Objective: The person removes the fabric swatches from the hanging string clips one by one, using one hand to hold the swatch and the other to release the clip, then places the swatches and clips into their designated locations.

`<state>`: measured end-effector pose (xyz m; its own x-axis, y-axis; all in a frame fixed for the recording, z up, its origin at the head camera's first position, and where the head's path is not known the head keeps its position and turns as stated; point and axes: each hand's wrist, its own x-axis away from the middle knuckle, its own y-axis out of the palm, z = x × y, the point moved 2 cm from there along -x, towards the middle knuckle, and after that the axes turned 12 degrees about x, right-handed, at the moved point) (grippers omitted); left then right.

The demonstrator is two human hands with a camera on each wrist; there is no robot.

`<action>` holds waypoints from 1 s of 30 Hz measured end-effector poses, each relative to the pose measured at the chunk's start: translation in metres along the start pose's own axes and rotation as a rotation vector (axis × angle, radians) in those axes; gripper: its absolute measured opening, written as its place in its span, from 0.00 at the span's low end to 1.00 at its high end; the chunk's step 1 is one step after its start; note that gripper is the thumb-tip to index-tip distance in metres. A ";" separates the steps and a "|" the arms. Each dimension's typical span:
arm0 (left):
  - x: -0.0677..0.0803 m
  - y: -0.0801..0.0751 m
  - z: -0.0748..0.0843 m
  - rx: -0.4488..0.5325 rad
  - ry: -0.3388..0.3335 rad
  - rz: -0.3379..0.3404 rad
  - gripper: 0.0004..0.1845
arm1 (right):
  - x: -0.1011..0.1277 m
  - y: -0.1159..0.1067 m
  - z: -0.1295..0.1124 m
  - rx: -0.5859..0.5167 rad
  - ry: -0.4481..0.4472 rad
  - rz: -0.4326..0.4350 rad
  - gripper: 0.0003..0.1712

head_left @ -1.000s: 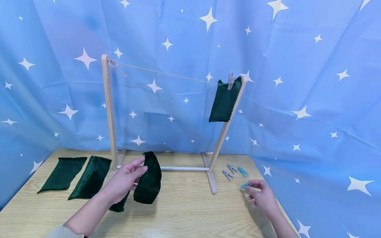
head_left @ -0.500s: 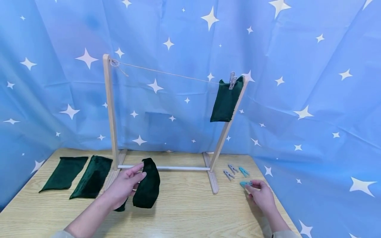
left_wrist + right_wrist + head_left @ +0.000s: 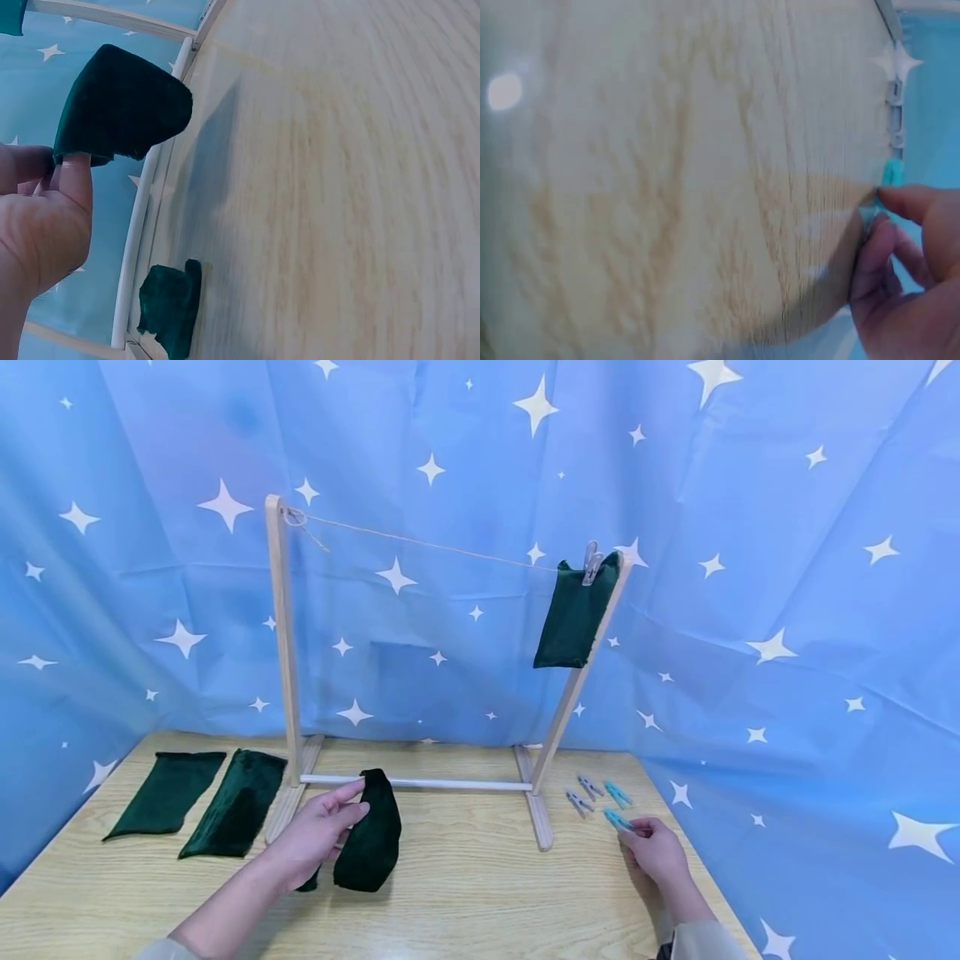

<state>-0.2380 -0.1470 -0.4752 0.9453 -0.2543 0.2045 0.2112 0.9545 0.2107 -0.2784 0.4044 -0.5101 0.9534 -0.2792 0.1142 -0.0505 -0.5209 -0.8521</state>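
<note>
The cloth [image 3: 369, 835] has sunk lower, its end near the worktop [image 3: 465, 893], pinched at the top by the left hand [image 3: 318, 831]. The right hand [image 3: 654, 850] now pinches a blue peg [image 3: 618, 819], lifted off the worktop and ready for hanging.

The right wrist view is blurred; the blue clothespin [image 3: 891, 174] there shows only partly.

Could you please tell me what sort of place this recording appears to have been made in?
Probably a staged tabletop set rather than a real laundry area: a blue star-printed backdrop hangs behind a wooden table, and a small drying rack with a string line holds one pegged green cloth.
</note>
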 end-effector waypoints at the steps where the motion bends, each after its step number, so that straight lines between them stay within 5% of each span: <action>1: -0.001 0.000 0.000 -0.005 -0.004 -0.001 0.37 | 0.000 0.000 0.000 -0.010 0.001 -0.015 0.30; 25: -0.013 0.014 -0.018 -0.041 -0.028 0.014 0.35 | -0.001 0.001 -0.004 0.004 0.019 -0.017 0.32; 30: -0.013 0.013 -0.022 -0.140 -0.018 0.098 0.32 | 0.000 0.003 -0.001 0.004 0.020 -0.021 0.31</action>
<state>-0.2418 -0.1280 -0.4957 0.9588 -0.1602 0.2345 0.1518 0.9870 0.0536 -0.2789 0.4020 -0.5118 0.9480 -0.2848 0.1419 -0.0299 -0.5238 -0.8513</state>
